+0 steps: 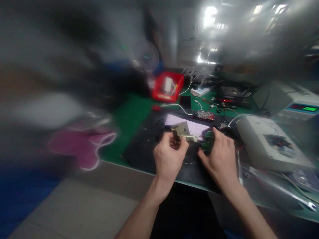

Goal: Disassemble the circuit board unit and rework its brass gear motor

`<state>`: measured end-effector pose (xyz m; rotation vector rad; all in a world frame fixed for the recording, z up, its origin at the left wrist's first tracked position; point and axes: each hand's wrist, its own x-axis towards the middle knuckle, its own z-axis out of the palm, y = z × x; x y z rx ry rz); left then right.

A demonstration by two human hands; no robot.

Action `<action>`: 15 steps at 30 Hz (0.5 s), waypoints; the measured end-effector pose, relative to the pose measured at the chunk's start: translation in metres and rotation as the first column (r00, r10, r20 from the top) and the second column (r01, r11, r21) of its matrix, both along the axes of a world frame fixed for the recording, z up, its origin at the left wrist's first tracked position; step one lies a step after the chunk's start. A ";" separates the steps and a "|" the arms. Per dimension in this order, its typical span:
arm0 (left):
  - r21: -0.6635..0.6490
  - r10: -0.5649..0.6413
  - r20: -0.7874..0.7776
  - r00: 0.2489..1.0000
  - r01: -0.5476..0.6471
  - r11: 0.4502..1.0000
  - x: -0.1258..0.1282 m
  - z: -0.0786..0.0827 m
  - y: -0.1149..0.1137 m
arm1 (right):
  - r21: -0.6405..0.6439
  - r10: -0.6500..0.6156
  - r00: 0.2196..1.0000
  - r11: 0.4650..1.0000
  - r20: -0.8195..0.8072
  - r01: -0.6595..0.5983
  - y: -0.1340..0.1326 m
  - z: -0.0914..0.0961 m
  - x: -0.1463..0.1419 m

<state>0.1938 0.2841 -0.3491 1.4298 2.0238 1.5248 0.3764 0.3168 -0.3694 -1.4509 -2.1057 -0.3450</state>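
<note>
My left hand (169,156) is closed around a small brass-coloured metal part (181,132) held above a black mat (144,149). My right hand (219,156) is closed on a small green circuit board (208,141) right beside it. The two hands are nearly touching over the mat. The picture is smeared by motion, so fine detail of both parts is lost.
A green bench top (129,116) carries a red bin (167,86), a white sheet of paper (191,124), a black phone (185,101), white cables and a grey machine (269,146) at right. A spanner (302,202) lies near the right edge. Pink cloth (84,146) lies at left.
</note>
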 end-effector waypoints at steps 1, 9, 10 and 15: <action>-0.010 0.008 -0.017 1.000 -0.008 1.000 0.000 -0.001 -0.001 | -0.007 0.029 0.999 1.000 0.035 -0.029 0.001 0.004 0.008; -0.123 -0.009 -0.118 0.993 -0.005 0.992 0.015 -0.016 -0.015 | -0.045 0.179 0.945 0.984 0.273 -0.173 0.001 0.008 0.050; -0.138 -0.020 -0.130 0.991 0.002 0.990 0.018 -0.017 -0.017 | -0.041 0.182 0.945 0.983 0.270 -0.178 0.000 0.005 0.052; -0.213 -0.090 -0.176 0.980 0.051 0.976 0.026 -0.019 -0.024 | -0.051 0.203 0.944 0.979 0.259 -0.196 -0.009 -0.005 0.055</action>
